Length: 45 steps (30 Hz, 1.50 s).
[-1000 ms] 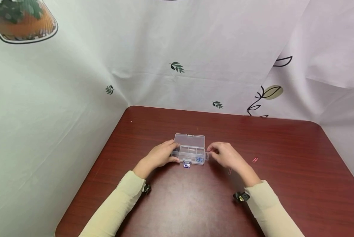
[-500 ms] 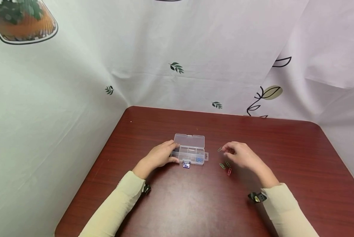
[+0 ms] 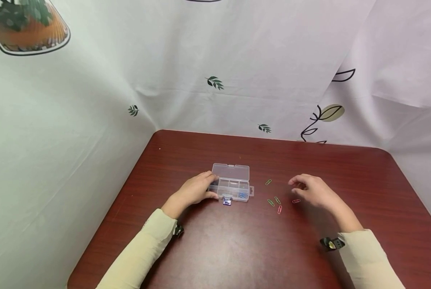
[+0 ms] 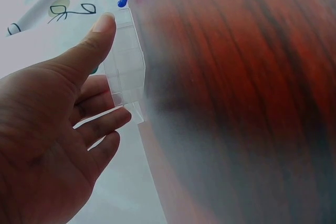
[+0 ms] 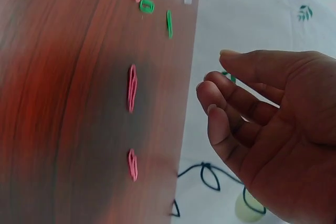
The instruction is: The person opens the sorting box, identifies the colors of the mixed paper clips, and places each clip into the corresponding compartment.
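A clear plastic compartment box [image 3: 233, 188] stands on the table with its lid raised and a blue latch [image 3: 227, 200] hanging at the front. My left hand [image 3: 195, 188] holds the box's left end, thumb at the front wall and fingers over the side. Small blue pieces [image 3: 242, 195] lie in the front right compartment. My right hand [image 3: 314, 192] hovers over the table to the right, its fingers loosely bent with nothing between them. A pink paper clip [image 3: 296, 201] lies just below its fingertips. Another pink paper clip [image 5: 132, 165], seen in the right wrist view, is hidden behind this hand in the head view.
Between box and right hand lie green paper clips, one farther back [image 3: 268, 182] and two nearer, plus a pink paper clip [image 3: 279, 209]. The dark red tabletop [image 3: 230, 249] meets white fabric walls [image 3: 186, 100] at the back and left.
My right hand has moved rightward from beside the box, uncovering the green paper clips and passing over the pink ones. My left hand has stayed on the box.
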Each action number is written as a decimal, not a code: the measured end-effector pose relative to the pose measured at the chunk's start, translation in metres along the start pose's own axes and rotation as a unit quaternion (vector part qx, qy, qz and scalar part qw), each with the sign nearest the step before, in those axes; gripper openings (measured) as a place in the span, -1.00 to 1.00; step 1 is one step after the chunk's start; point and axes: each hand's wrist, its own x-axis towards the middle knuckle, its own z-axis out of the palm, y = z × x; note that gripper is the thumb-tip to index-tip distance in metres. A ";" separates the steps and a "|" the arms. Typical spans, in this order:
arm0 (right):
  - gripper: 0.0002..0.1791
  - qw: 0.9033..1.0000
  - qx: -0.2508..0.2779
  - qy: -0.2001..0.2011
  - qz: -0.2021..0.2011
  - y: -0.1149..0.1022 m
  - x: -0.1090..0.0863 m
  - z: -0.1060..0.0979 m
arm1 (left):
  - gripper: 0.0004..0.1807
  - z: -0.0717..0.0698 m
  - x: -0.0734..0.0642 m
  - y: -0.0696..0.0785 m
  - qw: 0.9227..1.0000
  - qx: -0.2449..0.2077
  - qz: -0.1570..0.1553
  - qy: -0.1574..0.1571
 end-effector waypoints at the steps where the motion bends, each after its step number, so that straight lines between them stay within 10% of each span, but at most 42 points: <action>1: -0.82 1.000 -0.002 0.001 0.000 0.003 -0.002 -0.001 | -0.27 0.000 0.000 0.000 1.000 0.000 0.000 0.000; 28: -0.80 0.999 -0.044 -0.007 0.006 0.068 -0.024 -0.004 | -0.26 -0.001 -0.001 0.001 1.000 0.002 0.007 0.002; 45: -0.85 0.998 -0.037 -0.026 0.035 0.070 -0.016 0.003 | -0.26 -0.003 -0.001 0.003 1.000 0.002 -0.003 -0.010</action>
